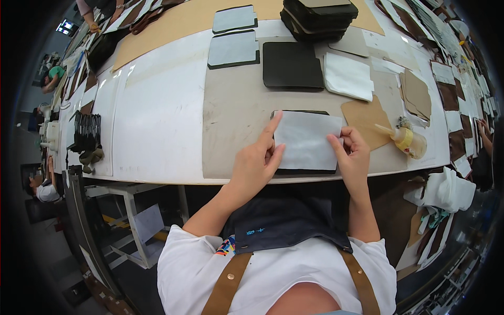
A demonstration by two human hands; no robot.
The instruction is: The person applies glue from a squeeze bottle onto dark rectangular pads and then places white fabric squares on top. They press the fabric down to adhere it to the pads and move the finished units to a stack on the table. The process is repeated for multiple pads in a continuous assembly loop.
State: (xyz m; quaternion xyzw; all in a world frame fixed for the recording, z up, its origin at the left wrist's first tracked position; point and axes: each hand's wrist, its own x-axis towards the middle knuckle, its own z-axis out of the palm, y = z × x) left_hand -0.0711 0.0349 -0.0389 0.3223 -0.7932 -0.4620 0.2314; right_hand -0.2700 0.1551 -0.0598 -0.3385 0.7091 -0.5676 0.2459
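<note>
A thin, pale white sheet [307,140] lies over a dark flat panel [302,171] close to the table's near edge. The panel's dark rim shows above and below the sheet. My left hand [258,161] is at the sheet's left edge, index finger stretched toward its upper corner, thumb apart on its left side and the other fingers curled. At the right edge, my right hand [353,151] pinches the sheet between thumb and fingers. Beyond them lie a bare dark panel [293,65] and a stack of white sheets [348,76].
Two dark panels topped with pale sheets [233,48] lie farther off, beside a tall dark pile [318,20]. Right of my hands are a tan piece [367,122] and a glue bottle [410,143] on its side. Black pieces [86,131] stand at far left. Other people work nearby.
</note>
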